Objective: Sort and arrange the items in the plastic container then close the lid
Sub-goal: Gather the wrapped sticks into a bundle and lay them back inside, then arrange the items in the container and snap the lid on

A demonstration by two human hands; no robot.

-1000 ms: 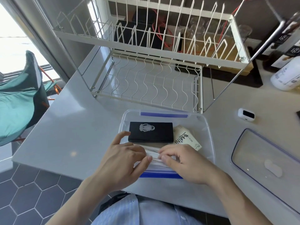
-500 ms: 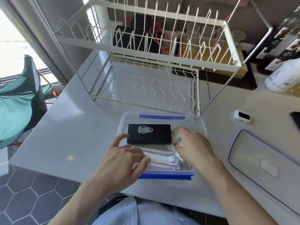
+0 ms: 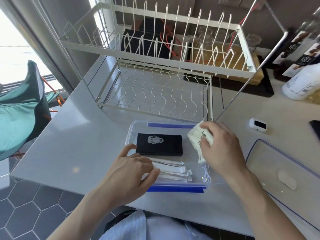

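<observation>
Grey tabletop [image 3: 72, 149] carries a clear plastic container [image 3: 131, 132] with blue strips on its near and far rims, standing just in front of a white two-tier wire dish rack [image 3: 155, 94]. Its lid [image 3: 284, 172] lies apart on the right and is cut off by the frame edge. Inside the container, a black box [image 3: 159, 144] bearing a pale printed figure lies at the far left, white sachets [image 3: 173, 170] lie along the near side, partly hidden beneath the left hand [image 3: 128, 172], and a thin white cable [image 3: 206, 177] shows at the near right. The left hand rests on the sachets with fingers loosely bent, clasping nothing that can be seen. The right hand [image 3: 221, 149] has its fingers curled around a white packet [image 3: 199, 137], held raised over the container's right end; its dark print is largely covered and cannot be read. At far right a dark carton [image 3: 304, 54] reads "183", and the print on the white bottle [image 3: 301, 84] is too blurred to read. A small white device [image 3: 257, 124] sits near the lid. Compared with half a second ago, the packet lay flat in the container under the right hand; it is now lifted clear, exposing the cable.
</observation>
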